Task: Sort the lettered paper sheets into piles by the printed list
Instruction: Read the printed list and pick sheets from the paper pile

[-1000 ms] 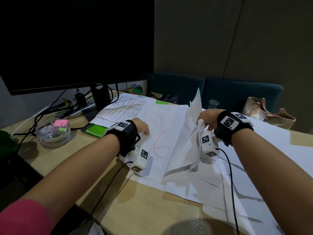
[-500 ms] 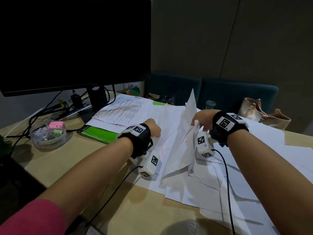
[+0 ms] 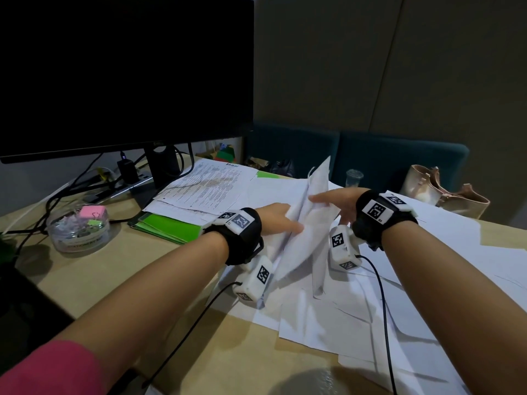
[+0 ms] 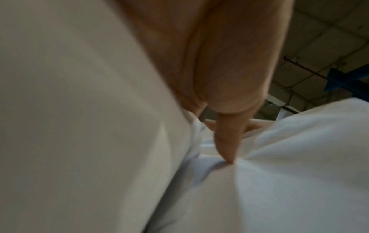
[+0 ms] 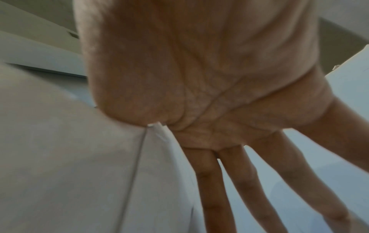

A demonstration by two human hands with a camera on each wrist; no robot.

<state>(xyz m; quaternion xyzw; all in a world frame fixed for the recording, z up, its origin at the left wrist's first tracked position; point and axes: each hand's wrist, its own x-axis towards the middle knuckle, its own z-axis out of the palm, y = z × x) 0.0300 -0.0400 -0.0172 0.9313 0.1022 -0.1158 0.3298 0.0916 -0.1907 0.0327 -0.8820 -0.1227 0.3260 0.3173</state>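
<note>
A bundle of white paper sheets (image 3: 306, 223) stands tilted up over the loose sheets (image 3: 356, 323) that cover the desk. My left hand (image 3: 285, 220) grips the bundle from the left; in the left wrist view its thumb (image 4: 227, 141) presses into the paper (image 4: 289, 173). My right hand (image 3: 330, 205) is on the bundle's right side with the thumb on top. Its fingers (image 5: 239, 173) are straight and spread, and a sheet edge (image 5: 137, 157) runs into the crook of the thumb. The printed list (image 3: 211, 189) lies flat at the back left, beside the monitor stand.
A dark monitor (image 3: 125, 75) and cables fill the left. A green folder (image 3: 171, 229) lies under the list. A clear tub of clips (image 3: 79, 232) stands on the desk (image 3: 128, 275) at the left. A plastic cup (image 3: 354, 178) and a beige handbag (image 3: 439, 195) are at the back right.
My left hand has moved right from the flat sheet onto the raised bundle. My right hand's fingers have straightened, and the bundle has tipped lower.
</note>
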